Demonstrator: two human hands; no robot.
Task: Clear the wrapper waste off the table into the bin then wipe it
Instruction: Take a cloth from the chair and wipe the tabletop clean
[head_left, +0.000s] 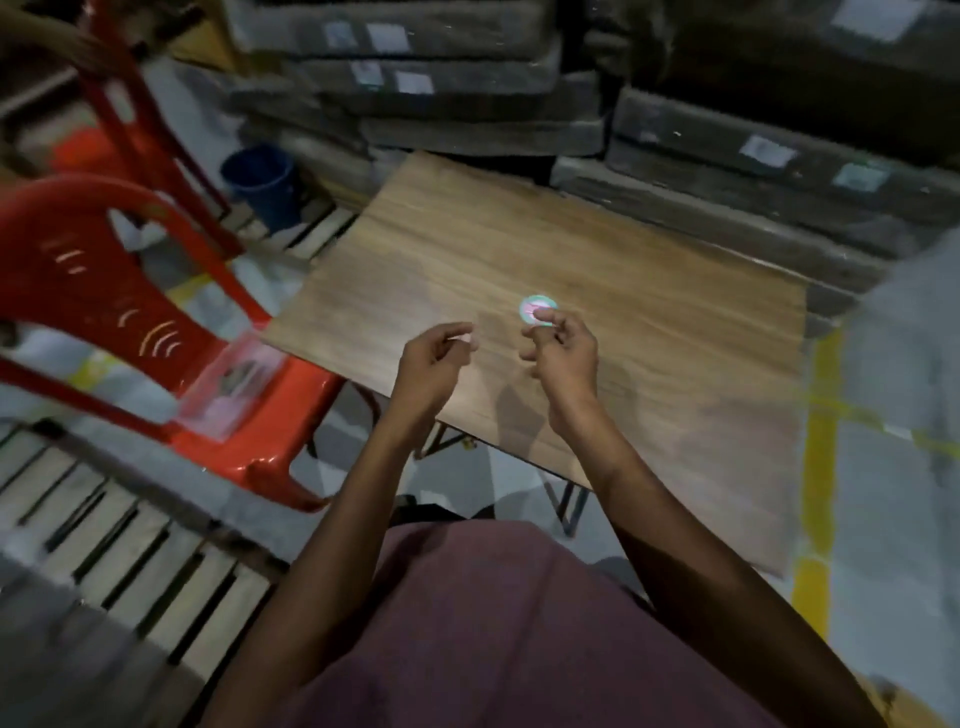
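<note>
My right hand (563, 353) pinched a small round wrapper (535, 307), pale green and pink, above the wooden table (649, 291). My left hand (434, 358) hovered beside it, fingers loosely curled and holding nothing. A red chair (130, 332) carrying a clear packet (234, 384) stood left; a blue bin (262, 179) sat beyond.

Counted: one wood-grain rectangular table (597, 270); one small round green-and-pink wrapper (535, 306); two red plastic chairs (104, 312); one dark blue plastic bin (262, 179); one clear plastic packet (234, 384); two bare hands (434, 358).
</note>
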